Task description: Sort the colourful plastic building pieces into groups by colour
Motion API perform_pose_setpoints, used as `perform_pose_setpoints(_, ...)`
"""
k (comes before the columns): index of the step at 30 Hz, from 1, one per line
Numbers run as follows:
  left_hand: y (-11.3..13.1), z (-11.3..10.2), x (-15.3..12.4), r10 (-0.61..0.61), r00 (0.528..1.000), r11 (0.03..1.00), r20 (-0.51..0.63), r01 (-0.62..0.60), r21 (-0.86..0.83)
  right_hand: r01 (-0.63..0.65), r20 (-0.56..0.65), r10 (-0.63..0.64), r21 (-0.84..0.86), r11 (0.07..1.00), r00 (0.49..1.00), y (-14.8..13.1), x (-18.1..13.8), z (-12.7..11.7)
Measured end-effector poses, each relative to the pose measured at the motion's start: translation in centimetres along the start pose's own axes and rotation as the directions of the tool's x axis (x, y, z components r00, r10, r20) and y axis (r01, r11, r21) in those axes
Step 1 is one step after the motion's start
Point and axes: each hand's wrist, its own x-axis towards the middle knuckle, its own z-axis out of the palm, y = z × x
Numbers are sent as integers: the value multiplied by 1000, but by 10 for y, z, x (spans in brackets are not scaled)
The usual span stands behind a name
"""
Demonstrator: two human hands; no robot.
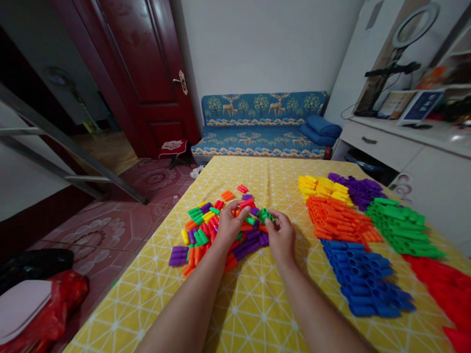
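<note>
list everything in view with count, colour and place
Tube pile: one, multicoloured, table's middle
Tube heaps: six, yellow, purple, orange, green, blue, red, table's right
Tablecloth: one, yellow with white lines, under them
Sofa: one, patterned blue, back wall
Cushions: apparently two, blue, sofa's right end
Door: one, dark red, back left
Stool: one, red top, beside door
Fan: one, dim, beyond doorway
Ladder: one, grey, left
Bags: two, red and black, left floor
Flat panel: one, pale, by red bag
Cabinet: one, white, right
Ring light: one, white, above cabinet
Cabinet clutter: uncounted, mixed colours, blurred
Left hand: one, bare, at pile
Right hand: one, bare, holding green tubes
</note>
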Motion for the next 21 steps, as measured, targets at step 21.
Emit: perform_pose_setpoints(21,5,1,-6,180,925,765,334,-346,544,347,269,-244,-457,819,932,-1,-4,1)
